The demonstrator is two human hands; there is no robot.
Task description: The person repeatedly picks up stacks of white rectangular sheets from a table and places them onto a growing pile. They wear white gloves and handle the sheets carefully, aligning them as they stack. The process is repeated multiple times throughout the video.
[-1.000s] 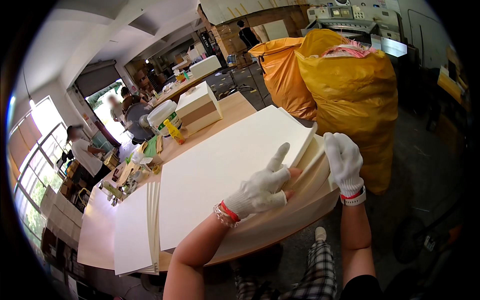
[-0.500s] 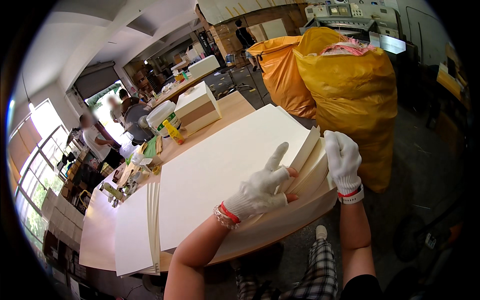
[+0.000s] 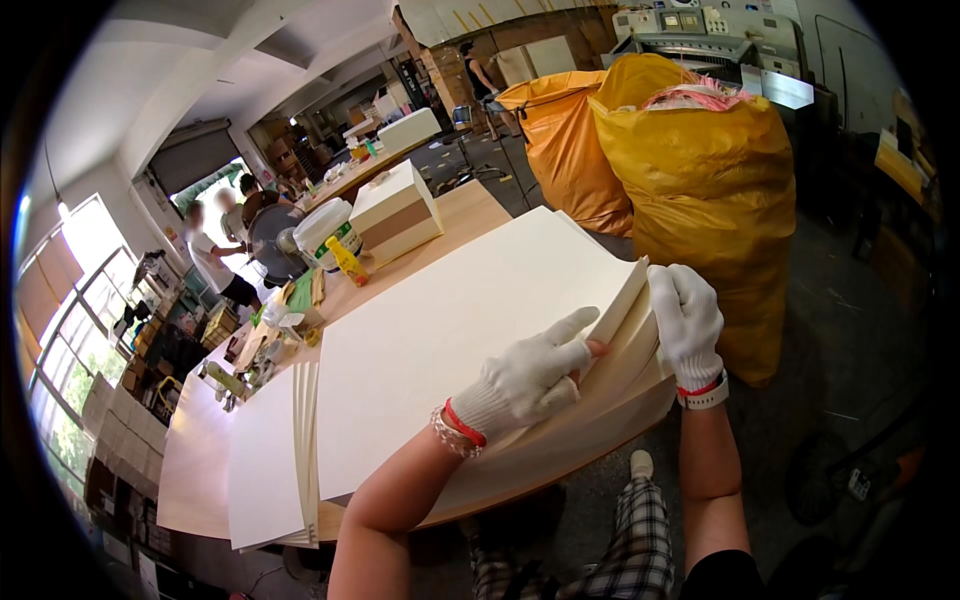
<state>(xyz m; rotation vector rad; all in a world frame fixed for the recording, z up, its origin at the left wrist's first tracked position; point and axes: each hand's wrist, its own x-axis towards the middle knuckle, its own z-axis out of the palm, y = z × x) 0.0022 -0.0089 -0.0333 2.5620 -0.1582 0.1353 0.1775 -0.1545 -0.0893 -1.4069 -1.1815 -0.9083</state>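
Note:
A big stack of large cream-white paper sheets lies on the table, its right edge fanned and lifted. My left hand, in a white knit glove with some bare fingertips, rests on top near that edge. Its fingers curl round the raised sheets, while one finger stretches along the top. At the stack's right corner my gloved right hand is closed, pinching the upturned sheet corners. Its fingertips are partly hidden behind the glove. Left of the big stack, several narrower white sheets lie slightly spread and overhang the table's near edge.
On the wooden table stand a white bucket, a yellow bottle and a block-shaped paper stack. Small tools clutter its left side. Full yellow sacks stand beyond my right hand. Other people are farther back near a fan.
My left hand has shifted slightly right and its raised finger has come down over the sheets. The lifted edge bends up more. My right hand stays at the corner.

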